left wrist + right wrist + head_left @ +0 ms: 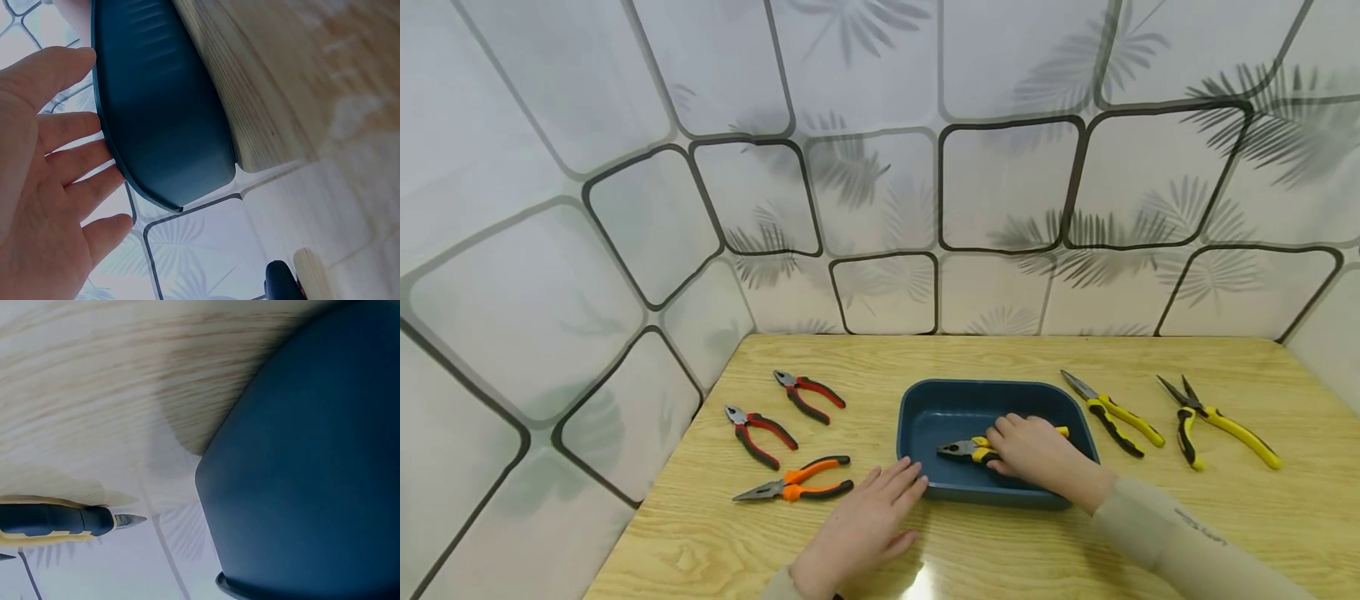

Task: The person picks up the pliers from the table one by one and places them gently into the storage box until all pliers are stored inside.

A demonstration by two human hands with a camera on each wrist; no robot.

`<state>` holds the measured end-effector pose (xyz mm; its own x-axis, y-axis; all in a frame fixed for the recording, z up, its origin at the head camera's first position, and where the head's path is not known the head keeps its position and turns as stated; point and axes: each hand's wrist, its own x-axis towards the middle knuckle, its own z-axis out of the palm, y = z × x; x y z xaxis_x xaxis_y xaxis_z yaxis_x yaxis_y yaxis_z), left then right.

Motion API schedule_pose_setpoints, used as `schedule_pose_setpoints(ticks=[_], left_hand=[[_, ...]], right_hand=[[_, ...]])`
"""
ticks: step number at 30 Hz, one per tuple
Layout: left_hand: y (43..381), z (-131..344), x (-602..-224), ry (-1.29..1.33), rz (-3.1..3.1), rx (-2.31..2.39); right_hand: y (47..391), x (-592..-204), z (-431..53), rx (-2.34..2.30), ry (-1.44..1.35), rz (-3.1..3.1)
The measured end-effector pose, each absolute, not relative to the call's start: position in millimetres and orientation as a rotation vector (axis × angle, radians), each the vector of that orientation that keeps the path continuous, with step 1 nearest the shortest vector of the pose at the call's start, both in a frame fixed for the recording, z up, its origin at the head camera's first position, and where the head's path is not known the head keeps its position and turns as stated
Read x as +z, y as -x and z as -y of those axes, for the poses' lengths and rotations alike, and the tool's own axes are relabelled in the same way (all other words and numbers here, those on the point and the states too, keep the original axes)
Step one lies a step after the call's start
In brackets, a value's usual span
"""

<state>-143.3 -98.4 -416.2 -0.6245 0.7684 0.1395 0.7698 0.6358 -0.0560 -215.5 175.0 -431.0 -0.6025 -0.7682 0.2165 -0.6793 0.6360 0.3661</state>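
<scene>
Clasping yellow-black pliers (981,452) by handles in right grip (1030,450), inside blue tray (992,495), with head pointing left. Spread at left grip (868,508), touching tray's near left corner with fingertips. Laid on wooden surface (692,550) just left of left grip: orange-black pliers (793,487). Farther back there, near each other: two red-black pliers (763,433). Right of tray: two yellow long-nose pliers (1095,402), with jaws parted on farther-right pair. Behind everything: leaf-patterned wall (880,192).

left hand (867,518): outstretched, slightly splayed | right hand (1026,447): curled, gripping, back upward
</scene>
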Motion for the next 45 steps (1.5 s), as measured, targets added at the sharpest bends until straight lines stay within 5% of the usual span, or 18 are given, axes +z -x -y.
schedule_pose_setpoints(ticks=[10, 45], left_hand=[[143.2, 97.1, -415.5, 1.276, 2.707, 0.004], [143.7, 97.9, -417.2, 1.268, 2.731, 0.018]], right_hand=[[222.0, -440.1, -178.3, -0.003, -1.361, 2.482], [218.6, -434.5, -173.7, -0.222, -1.28, 2.7]])
